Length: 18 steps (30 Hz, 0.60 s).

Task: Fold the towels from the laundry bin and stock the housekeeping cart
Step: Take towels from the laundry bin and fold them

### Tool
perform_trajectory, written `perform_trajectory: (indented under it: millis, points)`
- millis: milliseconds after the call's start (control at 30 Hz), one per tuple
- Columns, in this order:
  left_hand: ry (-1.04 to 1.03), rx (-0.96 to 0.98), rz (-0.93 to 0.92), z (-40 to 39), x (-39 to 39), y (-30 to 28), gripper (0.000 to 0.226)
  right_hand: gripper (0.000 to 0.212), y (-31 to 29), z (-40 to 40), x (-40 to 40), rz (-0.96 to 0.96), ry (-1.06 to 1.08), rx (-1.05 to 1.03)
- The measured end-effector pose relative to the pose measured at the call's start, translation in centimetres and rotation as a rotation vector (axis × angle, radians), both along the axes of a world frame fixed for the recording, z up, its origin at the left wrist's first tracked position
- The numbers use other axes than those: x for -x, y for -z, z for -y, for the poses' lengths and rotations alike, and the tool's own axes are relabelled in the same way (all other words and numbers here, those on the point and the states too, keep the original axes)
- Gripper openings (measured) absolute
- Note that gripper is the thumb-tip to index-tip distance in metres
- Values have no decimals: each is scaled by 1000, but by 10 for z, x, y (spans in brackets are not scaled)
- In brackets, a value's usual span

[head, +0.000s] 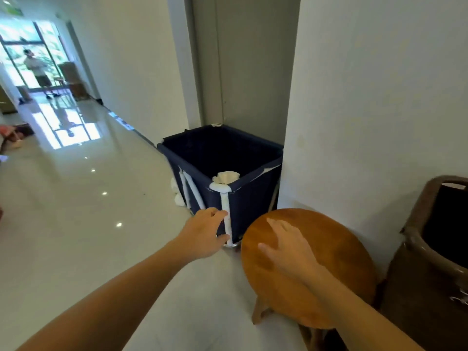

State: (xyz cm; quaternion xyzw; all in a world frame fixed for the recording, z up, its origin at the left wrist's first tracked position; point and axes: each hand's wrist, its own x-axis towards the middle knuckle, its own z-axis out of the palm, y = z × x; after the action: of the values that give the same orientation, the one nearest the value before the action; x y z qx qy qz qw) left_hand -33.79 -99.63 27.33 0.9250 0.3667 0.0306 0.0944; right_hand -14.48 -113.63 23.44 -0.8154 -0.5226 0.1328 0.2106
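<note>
Left hand [206,233]: we have it at the near corner of the laundry bin [249,198], fingers curled round the white corner post [226,214], thumb low on the same post. Right hand [286,245]: fingers straight and spread, holding nothing, over or on the round wooden stool [336,252]; we cannot tell whether it touches.

Step in hand, as we judge it: getting hold of the bin, before any towel is lifted or folded. The next move calls for drawing the bin out of its recess by the post, or reaching over the rim, with the right hand free to take a towel.

Laundry bin: navy fabric on a white tube frame, open-topped, standing on the tiled floor in a doorway recess, far of the stool and left of the wall corner. Contents: one crumpled white towel [226,177] showing just inside the near corner; the rest of the interior is dark. More white cloth [177,195] lies on the floor at the bin's left side.

Housekeeping cart: not in view.
</note>
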Motion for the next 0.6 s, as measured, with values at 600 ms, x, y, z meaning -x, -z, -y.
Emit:
perform_trajectory:
  millis: [600]
  points:
    - [-178, 67, -19, -328, -9, 37, 61, 71, 42, -358, -34, -73, -192, 75]
